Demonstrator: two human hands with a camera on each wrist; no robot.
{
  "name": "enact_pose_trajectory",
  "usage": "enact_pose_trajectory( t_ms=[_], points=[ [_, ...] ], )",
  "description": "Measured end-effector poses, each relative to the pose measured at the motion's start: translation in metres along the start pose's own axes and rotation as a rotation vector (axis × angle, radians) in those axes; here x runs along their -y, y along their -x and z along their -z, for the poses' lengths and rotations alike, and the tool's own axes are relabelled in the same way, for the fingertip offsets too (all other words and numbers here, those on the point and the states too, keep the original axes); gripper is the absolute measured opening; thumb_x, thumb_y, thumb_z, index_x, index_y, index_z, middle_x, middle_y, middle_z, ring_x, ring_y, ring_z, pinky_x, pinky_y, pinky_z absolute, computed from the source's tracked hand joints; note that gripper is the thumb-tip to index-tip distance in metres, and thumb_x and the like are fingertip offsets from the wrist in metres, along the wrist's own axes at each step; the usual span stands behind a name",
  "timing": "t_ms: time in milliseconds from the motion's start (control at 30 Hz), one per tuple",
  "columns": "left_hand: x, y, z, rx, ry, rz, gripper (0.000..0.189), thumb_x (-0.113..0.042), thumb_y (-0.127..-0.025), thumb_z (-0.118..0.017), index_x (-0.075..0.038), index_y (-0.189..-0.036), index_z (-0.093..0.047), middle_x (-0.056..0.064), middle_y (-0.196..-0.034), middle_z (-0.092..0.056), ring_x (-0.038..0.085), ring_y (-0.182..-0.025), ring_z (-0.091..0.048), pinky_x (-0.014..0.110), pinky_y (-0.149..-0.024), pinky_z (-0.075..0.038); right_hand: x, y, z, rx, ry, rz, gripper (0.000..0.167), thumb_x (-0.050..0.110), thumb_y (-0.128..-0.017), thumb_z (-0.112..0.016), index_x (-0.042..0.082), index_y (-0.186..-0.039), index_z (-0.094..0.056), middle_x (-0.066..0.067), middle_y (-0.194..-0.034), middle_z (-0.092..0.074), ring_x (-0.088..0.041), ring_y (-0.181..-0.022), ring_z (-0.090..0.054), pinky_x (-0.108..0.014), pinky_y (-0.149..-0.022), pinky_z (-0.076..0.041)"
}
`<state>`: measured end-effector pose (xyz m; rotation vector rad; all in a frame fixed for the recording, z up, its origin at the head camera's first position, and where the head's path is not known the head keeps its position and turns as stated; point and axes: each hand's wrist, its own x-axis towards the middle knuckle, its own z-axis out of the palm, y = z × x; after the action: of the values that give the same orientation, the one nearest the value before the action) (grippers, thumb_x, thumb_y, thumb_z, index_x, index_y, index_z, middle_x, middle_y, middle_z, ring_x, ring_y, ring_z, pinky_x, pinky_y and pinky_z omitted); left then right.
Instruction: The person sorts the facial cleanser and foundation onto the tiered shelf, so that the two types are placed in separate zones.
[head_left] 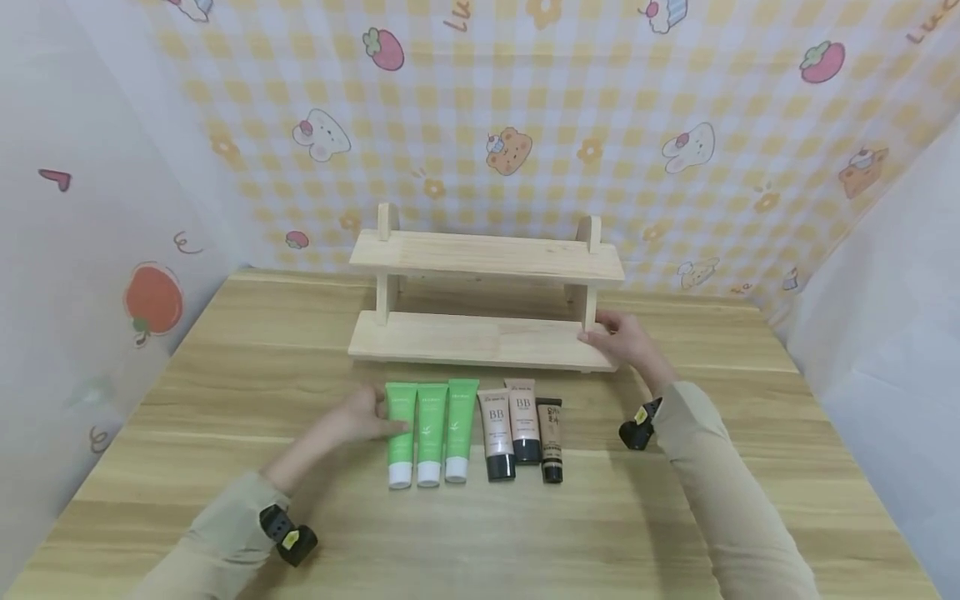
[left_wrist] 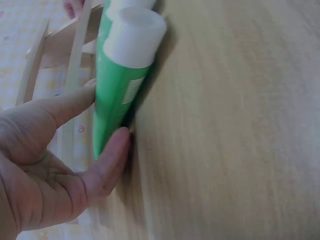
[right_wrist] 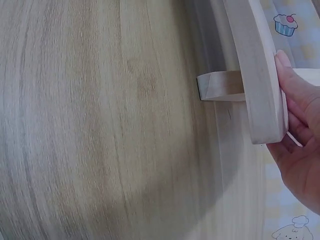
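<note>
At the left end of a row of tubes, my left hand (head_left: 365, 417) pinches the leftmost green tube (head_left: 401, 429) between thumb and fingers. In the left wrist view its white cap (left_wrist: 135, 37) points away from the hand. Two more green tubes, the middle one (head_left: 431, 429) and the right one (head_left: 460, 425), lie alongside. My right hand (head_left: 618, 340) grips the right end of the lower board of a two-tier wooden shelf (head_left: 450, 337), thumb on top. The right wrist view shows its fingers curled under the board's end (right_wrist: 265, 110).
Right of the green tubes lie two BB cream tubes with black caps, one in front (head_left: 497, 429) and one behind (head_left: 524, 417), and a slimmer tan tube (head_left: 551, 433). A checked cloth (head_left: 465, 108) hangs behind the wooden table (head_left: 480, 533).
</note>
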<state>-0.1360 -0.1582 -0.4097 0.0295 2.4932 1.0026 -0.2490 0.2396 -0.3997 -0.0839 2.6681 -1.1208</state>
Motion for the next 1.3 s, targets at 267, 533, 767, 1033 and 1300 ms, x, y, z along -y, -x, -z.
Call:
enact_pose_trajectory(
  t_ms=[267,533,767,1033,1300],
  points=[
    [-0.003,-0.003,-0.004,0.042,-0.002,0.055,0.028,-0.026,-0.078,-0.071,-0.001,-0.076,-0.058,0.008,-0.069,-0.063,0.014,-0.060,-0.059,0.024,-0.055,-0.049,0.003,0.002,0.002,0.024,-0.041,-0.125,0.067,0.041,-0.083,-0.063,0.004,-0.135,-0.041,-0.023,-0.137,-0.042,-0.037,-0.123,-0.042,-0.048,-0.104,-0.037],
    [-0.002,0.000,-0.004,0.087,0.018,0.051,0.032,-0.027,-0.080,-0.069,-0.002,-0.069,-0.052,0.009,-0.069,-0.059,0.015,-0.057,-0.061,0.024,-0.055,-0.052,0.008,0.003,0.000,0.012,0.002,-0.208,0.070,0.044,-0.082,-0.063,0.006,-0.136,-0.039,-0.023,-0.142,-0.034,-0.039,-0.130,-0.034,-0.050,-0.108,-0.031],
    [0.002,0.001,-0.006,0.105,0.119,0.028,0.028,-0.022,-0.082,-0.066,0.001,-0.073,-0.053,0.010,-0.072,-0.062,0.013,-0.058,-0.062,0.026,-0.058,-0.056,0.013,0.005,0.001,0.008,-0.013,-0.261,0.072,0.043,-0.082,-0.064,0.007,-0.137,-0.037,-0.022,-0.143,-0.033,-0.039,-0.131,-0.032,-0.049,-0.110,-0.029],
    [0.005,0.003,-0.002,0.132,0.184,-0.015,0.034,-0.020,-0.085,-0.063,0.012,-0.096,-0.057,0.013,-0.078,-0.066,0.016,-0.064,-0.065,0.030,-0.063,-0.057,0.018,0.004,0.003,0.003,0.011,-0.255,0.072,0.043,-0.082,-0.063,0.003,-0.136,-0.038,-0.025,-0.138,-0.038,-0.039,-0.125,-0.039,-0.048,-0.106,-0.036],
    [0.001,0.007,0.003,0.119,0.152,-0.033,0.030,-0.020,-0.082,-0.066,0.007,-0.092,-0.056,0.011,-0.076,-0.066,0.016,-0.063,-0.064,0.030,-0.064,-0.056,0.017,0.008,0.002,0.003,0.001,-0.270,0.073,0.043,-0.081,-0.064,0.000,-0.135,-0.038,-0.025,-0.134,-0.041,-0.038,-0.121,-0.043,-0.046,-0.103,-0.039]
  ],
)
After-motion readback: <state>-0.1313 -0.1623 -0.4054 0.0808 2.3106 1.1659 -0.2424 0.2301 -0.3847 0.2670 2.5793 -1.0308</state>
